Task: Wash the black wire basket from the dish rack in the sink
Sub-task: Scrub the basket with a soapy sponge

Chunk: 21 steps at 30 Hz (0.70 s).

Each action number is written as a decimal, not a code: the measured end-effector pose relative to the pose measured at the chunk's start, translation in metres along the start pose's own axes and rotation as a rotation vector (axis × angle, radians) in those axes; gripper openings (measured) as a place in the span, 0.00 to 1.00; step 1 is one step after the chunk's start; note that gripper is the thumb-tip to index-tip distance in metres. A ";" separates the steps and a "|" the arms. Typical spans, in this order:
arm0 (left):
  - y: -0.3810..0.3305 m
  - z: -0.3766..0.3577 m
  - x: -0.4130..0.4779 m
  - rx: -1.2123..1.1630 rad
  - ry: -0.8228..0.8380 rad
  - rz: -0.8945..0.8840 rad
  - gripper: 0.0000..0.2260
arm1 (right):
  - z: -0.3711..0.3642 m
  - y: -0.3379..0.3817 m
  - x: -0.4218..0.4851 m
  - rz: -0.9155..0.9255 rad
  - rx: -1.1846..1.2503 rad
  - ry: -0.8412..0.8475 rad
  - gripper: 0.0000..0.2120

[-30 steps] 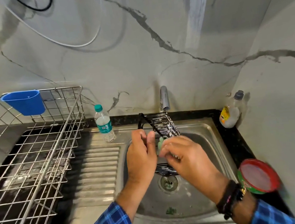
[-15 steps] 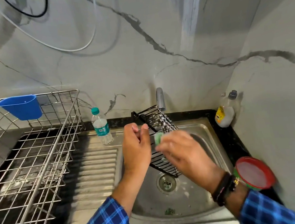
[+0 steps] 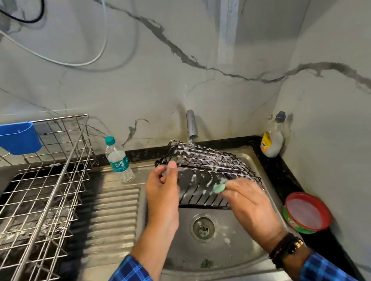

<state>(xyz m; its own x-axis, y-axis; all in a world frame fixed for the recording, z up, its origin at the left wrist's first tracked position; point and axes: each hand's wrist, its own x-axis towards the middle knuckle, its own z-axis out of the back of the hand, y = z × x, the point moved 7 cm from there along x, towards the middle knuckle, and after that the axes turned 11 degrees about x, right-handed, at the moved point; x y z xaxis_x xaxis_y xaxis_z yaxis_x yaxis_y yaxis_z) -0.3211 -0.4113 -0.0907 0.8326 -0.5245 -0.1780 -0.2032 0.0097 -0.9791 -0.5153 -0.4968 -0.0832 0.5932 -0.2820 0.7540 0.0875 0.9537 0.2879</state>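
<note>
The black wire basket (image 3: 208, 161), streaked with white suds, hangs tilted over the steel sink (image 3: 238, 253) just under the tap (image 3: 191, 124). My left hand (image 3: 163, 192) pinches its left rim between thumb and fingers. My right hand (image 3: 251, 207) grips a green scrub pad (image 3: 219, 188) and presses it against the basket's lower right wires. The pad is mostly hidden under my fingers.
A large steel dish rack (image 3: 35, 200) with a blue cup holder (image 3: 13, 138) fills the left. A water bottle (image 3: 118, 160) stands by the ribbed drainboard (image 3: 110, 219). A soap bottle (image 3: 272, 139) and a red-rimmed soap tub (image 3: 308, 213) sit on the right counter.
The basket has turned from standing edge-on to lying wider and flatter across the sink, now showing more suds. My right hand with the pad has slid down and right along it.
</note>
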 end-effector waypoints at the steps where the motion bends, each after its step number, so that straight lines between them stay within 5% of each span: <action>1: 0.002 0.003 0.004 -0.032 0.000 0.047 0.09 | 0.009 -0.011 -0.002 -0.072 -0.009 -0.033 0.07; 6: 0.003 0.022 0.021 -0.071 -0.083 0.087 0.06 | 0.027 -0.056 -0.007 -0.489 0.081 -0.106 0.10; 10: 0.012 0.027 0.027 -0.069 -0.075 0.092 0.07 | 0.024 -0.094 -0.021 -1.058 0.248 -0.219 0.10; 14: 0.017 0.030 0.028 -0.173 -0.029 0.117 0.05 | -0.015 -0.122 -0.034 -1.505 1.099 -0.349 0.14; 17: 0.013 0.032 0.026 -0.226 0.012 0.056 0.07 | -0.013 -0.121 -0.021 -1.554 1.383 -0.461 0.13; 21: 0.034 0.030 0.026 0.104 0.249 0.160 0.26 | -0.010 -0.115 -0.005 -1.455 1.108 -0.324 0.11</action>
<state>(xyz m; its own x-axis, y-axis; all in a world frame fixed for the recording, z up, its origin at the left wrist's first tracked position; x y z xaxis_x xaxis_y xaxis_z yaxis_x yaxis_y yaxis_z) -0.2906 -0.3991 -0.1319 0.6398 -0.7016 -0.3137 -0.2574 0.1890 -0.9477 -0.5203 -0.6042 -0.1266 0.3716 -0.8475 -0.3791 -0.2527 -0.4852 0.8371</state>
